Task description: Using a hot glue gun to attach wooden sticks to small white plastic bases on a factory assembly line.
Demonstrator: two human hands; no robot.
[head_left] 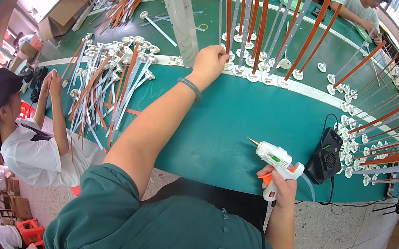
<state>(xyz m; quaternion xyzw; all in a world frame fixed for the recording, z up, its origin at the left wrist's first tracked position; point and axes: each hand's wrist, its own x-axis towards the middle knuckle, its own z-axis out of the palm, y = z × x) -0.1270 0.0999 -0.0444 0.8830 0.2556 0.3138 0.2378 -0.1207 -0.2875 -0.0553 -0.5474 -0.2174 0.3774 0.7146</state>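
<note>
A long green worktable [220, 122] fills the middle, with a white band [311, 88] running along it roughly parallel to its near edge. Off its left end is a co-worker [35, 147] in a white top and dark cap, hands raised close together. A jumbled heap of silver and reddish-brown strips with white round bases [108, 81] covers the table's left part; more strips [394, 154] lie and lean toward its right end. Along the band, near the middle, a group of strips stands upright on such bases. By the near edge, toward the right, sits a black device with a round grille [326, 155]. Left of it, over the near edge, the right hand [285, 190] is wrapped round the handle of a white hot glue gun [276, 158], whose brass nozzle [253, 142] points left. The left hand [210, 66], a greyish bangle [190, 88] at its wrist, has its fingers drawn together at the foot of a reddish-brown strip [228, 16] standing at the band; whether they actually pinch it, I cannot tell.
</note>
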